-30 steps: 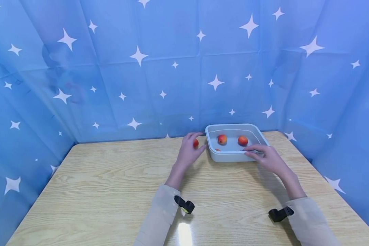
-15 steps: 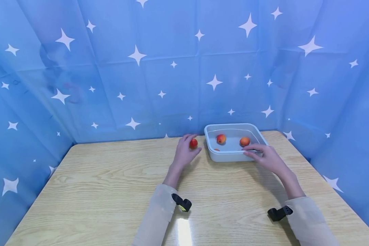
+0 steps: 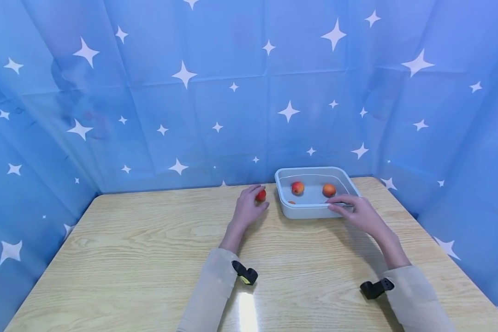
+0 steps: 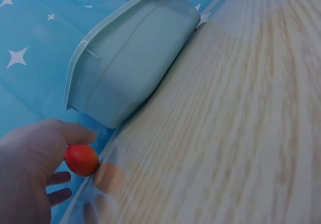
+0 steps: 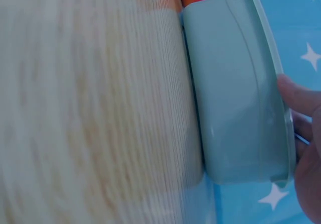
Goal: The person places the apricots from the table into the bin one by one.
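Note:
My left hand (image 3: 246, 207) bends its fingers and thumb around a small round red fruit (image 3: 260, 195), left of a pale blue plastic box (image 3: 311, 211). In the left wrist view the thumb lies over the red fruit (image 4: 82, 159), which sits at or just above the tabletop. My right hand (image 3: 363, 214) pinches the near rim of the box toward its right corner. Its thumb (image 5: 301, 96) is outside the wall and the other fingers go over the rim. Inside lie two red-orange fruits, one left (image 3: 297, 187) and one right (image 3: 329, 190); the near wall mostly hides another (image 3: 292, 202).
The wooden table (image 3: 149, 258) extends to both sides and toward me. A blue curtain with white stars (image 3: 216, 106) hangs close behind the box and along both sides. Small black cameras sit on the left cuff (image 3: 245, 272) and right cuff (image 3: 376, 288).
My left hand has shifted left, away from the box, and the red fruit has moved slightly left. The right-hand fruit inside has rolled a little. My right hand keeps its hold on the rim.

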`<move>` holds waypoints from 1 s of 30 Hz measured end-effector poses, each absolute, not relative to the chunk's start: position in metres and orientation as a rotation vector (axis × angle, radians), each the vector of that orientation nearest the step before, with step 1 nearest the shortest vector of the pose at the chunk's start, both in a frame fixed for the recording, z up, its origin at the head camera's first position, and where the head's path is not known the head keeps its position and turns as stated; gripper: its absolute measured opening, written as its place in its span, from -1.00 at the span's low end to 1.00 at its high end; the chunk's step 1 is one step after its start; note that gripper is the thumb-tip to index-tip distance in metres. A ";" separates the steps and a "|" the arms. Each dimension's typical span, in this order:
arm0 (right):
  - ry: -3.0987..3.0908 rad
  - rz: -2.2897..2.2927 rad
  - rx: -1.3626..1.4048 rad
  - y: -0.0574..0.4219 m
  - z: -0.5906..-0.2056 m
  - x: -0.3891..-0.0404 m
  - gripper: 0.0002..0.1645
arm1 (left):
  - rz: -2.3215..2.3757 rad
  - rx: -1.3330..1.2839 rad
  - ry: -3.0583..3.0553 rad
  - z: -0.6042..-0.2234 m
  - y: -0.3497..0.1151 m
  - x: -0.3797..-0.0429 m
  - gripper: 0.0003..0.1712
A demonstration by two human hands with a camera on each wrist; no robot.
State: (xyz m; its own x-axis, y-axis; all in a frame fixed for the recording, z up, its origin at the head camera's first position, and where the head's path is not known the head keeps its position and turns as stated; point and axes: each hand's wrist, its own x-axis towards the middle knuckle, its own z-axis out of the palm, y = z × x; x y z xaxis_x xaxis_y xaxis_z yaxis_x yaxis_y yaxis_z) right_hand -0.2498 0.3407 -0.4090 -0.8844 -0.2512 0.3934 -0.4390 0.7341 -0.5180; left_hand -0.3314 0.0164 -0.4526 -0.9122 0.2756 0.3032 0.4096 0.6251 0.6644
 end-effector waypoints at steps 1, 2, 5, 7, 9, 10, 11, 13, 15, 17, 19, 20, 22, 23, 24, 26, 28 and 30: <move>-2.637 0.898 0.540 0.341 -0.409 -0.250 -0.80 | -1.154 -0.563 -2.675 -0.452 0.016 -0.331 -0.39; -2.637 0.899 0.538 0.340 -0.409 -0.250 -0.80 | -1.156 -0.551 -2.680 -0.451 0.016 -0.331 -0.40; -2.639 0.900 0.538 0.340 -0.410 -0.249 -0.81 | -1.145 -0.518 -2.685 -0.450 0.016 -0.330 -0.44; -2.642 0.901 0.537 0.340 -0.411 -0.249 -0.81 | -1.137 -0.495 -2.693 -0.450 0.015 -0.329 -0.46; -2.645 0.902 0.535 0.340 -0.411 -0.249 -0.80 | -1.131 -0.478 -2.698 -0.450 0.015 -0.329 -0.49; -2.646 0.901 0.535 0.340 -0.411 -0.249 -0.80 | -1.131 -0.473 -2.696 -0.450 0.014 -0.329 -0.50; -2.645 0.900 0.536 0.340 -0.411 -0.248 -0.80 | -1.130 -0.470 -2.693 -0.451 0.014 -0.329 -0.51; -2.643 0.902 0.536 0.339 -0.412 -0.248 -0.80 | -1.133 -0.467 -2.694 -0.451 0.013 -0.329 -0.53; -2.640 0.901 0.539 0.339 -0.411 -0.248 -0.80 | -1.135 -0.469 -2.700 -0.452 0.013 -0.329 -0.54; -2.637 0.902 0.542 0.339 -0.411 -0.249 -0.81 | -1.136 -0.469 -2.705 -0.452 0.012 -0.330 -0.55; -2.636 0.898 0.541 0.339 -0.411 -0.249 -0.80 | -1.154 -0.465 -2.709 -0.452 0.012 -0.330 -0.56; -2.635 0.894 0.541 0.339 -0.410 -0.249 -0.80 | -1.167 -0.460 -2.706 -0.452 0.012 -0.330 -0.57; -2.636 0.885 0.542 0.339 -0.409 -0.250 -0.79 | -1.196 -0.448 -2.696 -0.451 0.011 -0.330 -0.58; -2.638 0.881 0.541 0.340 -0.409 -0.250 -0.79 | -1.218 -0.440 -2.691 -0.451 0.011 -0.329 -0.59; -2.640 0.878 0.539 0.340 -0.409 -0.250 -0.78 | -1.235 -0.435 -2.683 -0.450 0.010 -0.329 -0.59; -2.642 0.875 0.537 0.340 -0.409 -0.250 -0.78 | -1.267 -0.429 -2.667 -0.450 0.010 -0.328 -0.60; -2.643 0.878 0.535 0.340 -0.409 -0.250 -0.79 | -1.288 -0.432 -2.648 -0.449 0.009 -0.328 -0.61; -2.640 0.882 0.538 0.339 -0.408 -0.250 -0.79 | -1.322 -0.435 -2.626 -0.448 0.009 -0.327 -0.61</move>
State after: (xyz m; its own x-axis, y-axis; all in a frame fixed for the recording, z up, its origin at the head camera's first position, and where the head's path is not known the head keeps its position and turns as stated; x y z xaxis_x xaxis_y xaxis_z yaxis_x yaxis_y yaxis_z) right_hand -0.2504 0.3395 -0.4085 -0.8830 -0.2512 0.3966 -0.4392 0.7404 -0.5088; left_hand -0.3271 0.0088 -0.4482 -0.9431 0.1812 0.2789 0.3320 0.5647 0.7556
